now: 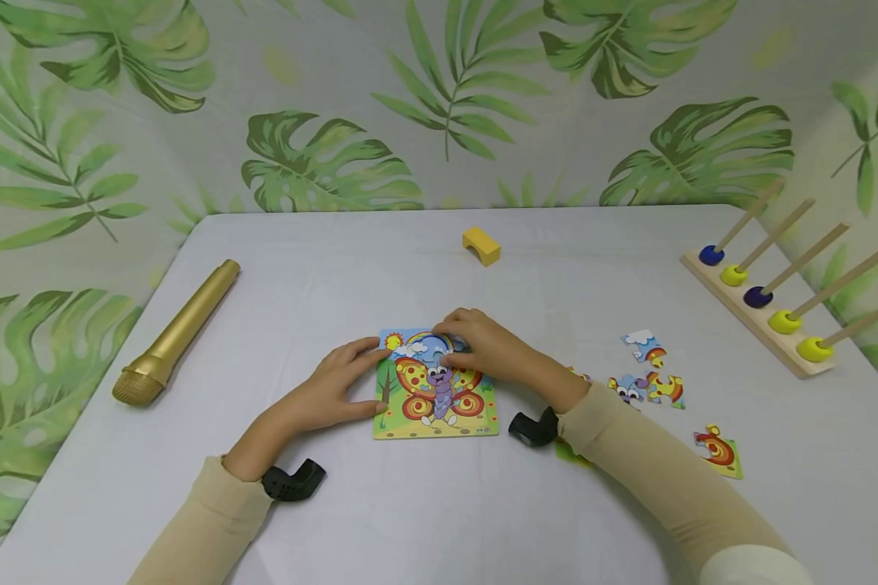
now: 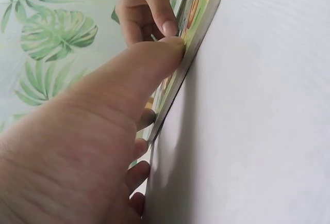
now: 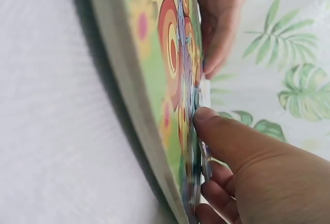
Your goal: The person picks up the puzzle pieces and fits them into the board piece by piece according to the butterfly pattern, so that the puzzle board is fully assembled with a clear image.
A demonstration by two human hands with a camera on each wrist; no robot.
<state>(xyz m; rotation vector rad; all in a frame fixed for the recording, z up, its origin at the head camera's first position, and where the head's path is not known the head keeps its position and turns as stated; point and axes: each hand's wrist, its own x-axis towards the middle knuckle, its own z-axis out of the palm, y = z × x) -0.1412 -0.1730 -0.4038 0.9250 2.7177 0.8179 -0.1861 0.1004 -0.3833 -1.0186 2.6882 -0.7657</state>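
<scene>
A square butterfly puzzle board (image 1: 439,431) lies flat at the middle of the table. My left hand (image 1: 340,386) is at its left side, fingers stretched out, the thumb (image 2: 164,48) resting on the board's edge. Over the upper right part of the board, my right hand (image 1: 483,343) pinches a thin puzzle piece (image 3: 205,163) between thumb and fingers, low against the picture. The hand hides much of that piece and the board's upper right corner. Loose puzzle pieces lie to the right, among them a cloud-and-rainbow piece (image 1: 644,348) and a red-and-green corner piece (image 1: 719,452).
A gold microphone (image 1: 179,333) lies at the left. Behind the board sits a yellow arch block (image 1: 481,245). A wooden peg rack (image 1: 746,313) with blue and yellow beads stands at the right. Under the right forearm, another puzzle piece (image 1: 572,454) is partly covered.
</scene>
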